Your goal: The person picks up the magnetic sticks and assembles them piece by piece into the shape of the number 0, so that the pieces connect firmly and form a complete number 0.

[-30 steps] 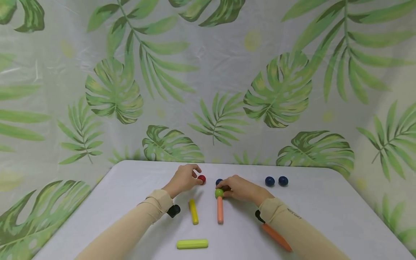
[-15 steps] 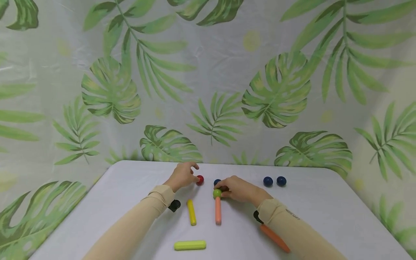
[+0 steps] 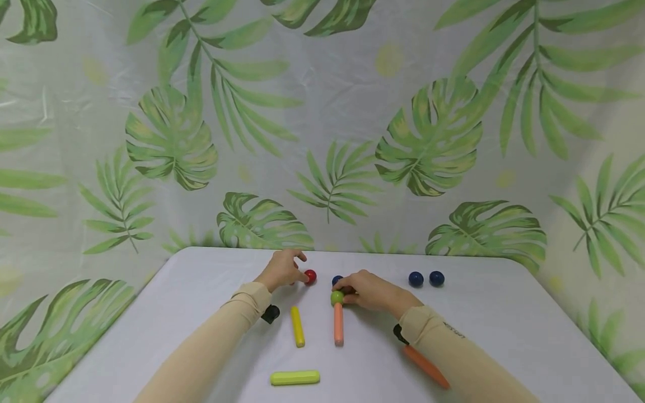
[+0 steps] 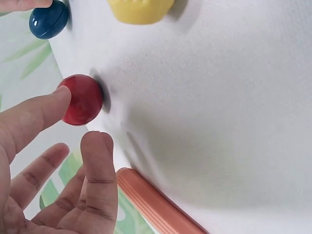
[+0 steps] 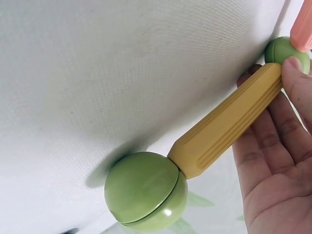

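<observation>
My left hand (image 3: 283,272) touches a red ball (image 3: 311,276) with its thumb, near the back of the table. Its other fingers are spread apart, off the ball, in the left wrist view. My right hand (image 3: 374,291) pinches a green ball (image 3: 337,298), its thumb (image 5: 295,73) lying against it. A pink stick (image 3: 339,325) joins this ball on the near side. In the right wrist view, a yellow ridged stick (image 5: 226,119) also meets it, with another green ball (image 5: 145,190) at that stick's other end; the hand hides these from the head view.
A blue ball (image 3: 337,279) sits just behind the right fingers. Two dark blue balls (image 3: 416,279) stand at the back right. A yellow stick (image 3: 298,326) and a lime stick (image 3: 295,378) lie nearer; an orange stick (image 3: 426,366) lies partly under the right forearm.
The head view has shifted slightly. Both hands keep the same places, the left at the red ball and the right on the green ball.
</observation>
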Demonstrator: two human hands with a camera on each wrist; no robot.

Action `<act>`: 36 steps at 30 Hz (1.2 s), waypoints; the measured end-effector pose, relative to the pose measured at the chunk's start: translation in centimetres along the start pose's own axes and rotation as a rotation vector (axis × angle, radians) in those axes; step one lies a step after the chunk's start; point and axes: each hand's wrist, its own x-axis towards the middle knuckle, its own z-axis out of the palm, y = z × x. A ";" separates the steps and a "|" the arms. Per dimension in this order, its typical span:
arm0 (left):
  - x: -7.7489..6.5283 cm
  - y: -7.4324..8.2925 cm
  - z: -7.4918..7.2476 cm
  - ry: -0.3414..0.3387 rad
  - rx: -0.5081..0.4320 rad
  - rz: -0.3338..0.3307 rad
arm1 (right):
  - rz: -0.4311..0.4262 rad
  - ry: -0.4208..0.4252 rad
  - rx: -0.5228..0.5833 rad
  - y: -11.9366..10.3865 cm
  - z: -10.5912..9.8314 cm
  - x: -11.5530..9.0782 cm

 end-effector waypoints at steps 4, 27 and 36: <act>0.3 -0.3 0.2 -0.019 -0.004 0.002 | 0.005 -0.002 0.001 -0.1 0.0 0.1; 0.0 -0.3 0.9 -0.042 0.016 0.036 | -0.033 0.008 -0.028 -0.1 0.2 0.1; 0.4 -0.2 1.2 -0.051 0.023 0.049 | -0.015 0.015 -0.016 0.0 0.1 0.0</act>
